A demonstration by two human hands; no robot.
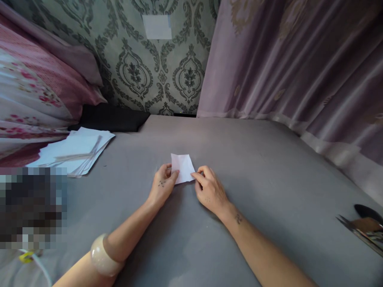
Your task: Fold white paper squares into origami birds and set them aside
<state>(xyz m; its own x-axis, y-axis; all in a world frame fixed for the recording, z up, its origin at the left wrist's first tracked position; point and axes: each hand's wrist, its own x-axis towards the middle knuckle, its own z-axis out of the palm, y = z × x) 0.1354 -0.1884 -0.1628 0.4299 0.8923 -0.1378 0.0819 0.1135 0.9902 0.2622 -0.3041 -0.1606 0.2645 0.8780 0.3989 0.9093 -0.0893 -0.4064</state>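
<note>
A small white piece of paper (184,165), with what looks like a crease near its left side, is held up over the middle of the grey surface. My left hand (163,181) grips its left edge, thumb in front and fingers behind. At the lower right corner, my right hand (211,189) pinches the paper between thumb and curled fingers. The fingertips behind the sheet are partly hidden. A pale bangle (106,255) sits on my left forearm.
Several white sheets (74,149) lie stacked at the left, before a folded black cloth (113,117). Scissors (348,225) and a dark object lie at the right edge. A white cable (42,265) is at lower left. Curtains (269,59) hang beside the patterned wall.
</note>
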